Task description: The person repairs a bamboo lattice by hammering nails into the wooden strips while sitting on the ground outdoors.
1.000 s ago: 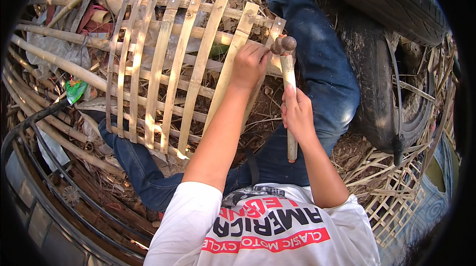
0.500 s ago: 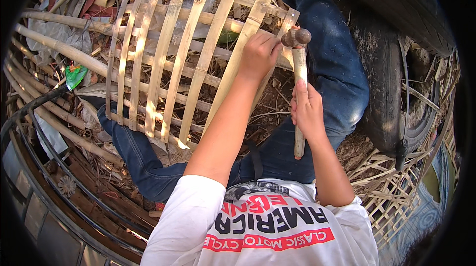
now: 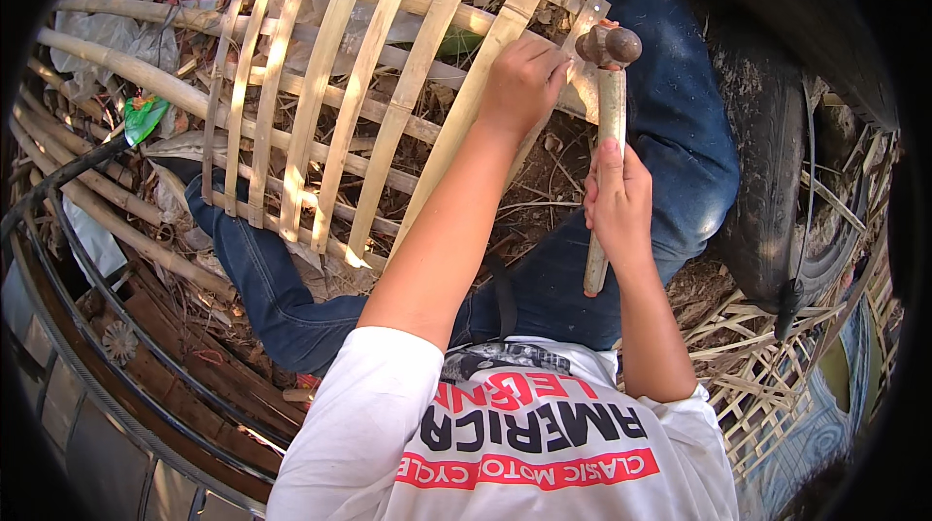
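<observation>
A bamboo lattice frame (image 3: 324, 72) of flat slats laid over crosswise poles spreads in front of me, over my bent leg at its left. My left hand (image 3: 524, 84) rests on its right side, thumb and fingers pinched together close to the last slat. Whatever lies between those fingertips is too small or hidden to make out. My right hand (image 3: 618, 199) grips a hammer (image 3: 611, 105) round its pale wooden handle. The hammer's rounded brown metal head points up and stands just over the upper end of the last slat, partly covering it.
Old black tyres (image 3: 762, 162) lie at the right, with woven bamboo strips (image 3: 777, 375) below them. A black metal frame (image 3: 73, 264) curves along the left. Bamboo poles (image 3: 146, 63), plastic bags (image 3: 126, 60) and dry leaves litter the ground.
The lattice, both hands and the hammer all appear slightly higher and further right in the view. Both hands keep the same hold, and the hammer stays upright.
</observation>
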A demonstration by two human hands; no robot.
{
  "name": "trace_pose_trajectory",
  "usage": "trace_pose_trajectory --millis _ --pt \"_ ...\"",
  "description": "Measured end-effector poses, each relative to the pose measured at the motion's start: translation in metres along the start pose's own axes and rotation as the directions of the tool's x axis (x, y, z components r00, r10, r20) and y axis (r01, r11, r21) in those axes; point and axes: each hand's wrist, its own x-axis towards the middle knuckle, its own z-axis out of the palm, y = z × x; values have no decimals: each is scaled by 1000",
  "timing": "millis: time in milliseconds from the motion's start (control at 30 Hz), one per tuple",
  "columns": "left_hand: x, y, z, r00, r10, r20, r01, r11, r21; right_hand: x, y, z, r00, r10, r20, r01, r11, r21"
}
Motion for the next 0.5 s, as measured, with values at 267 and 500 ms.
trace_pose_trajectory --millis 267,500 --pt "-3 -2 1 1000 14 5 -15 1000 17 -8 -10 -2 999 42 -10 -42 999 21" --pt "-4 6 1 998 10 58 -14 997 76 0 -1 -13 993 119 -17 -117 991 67"
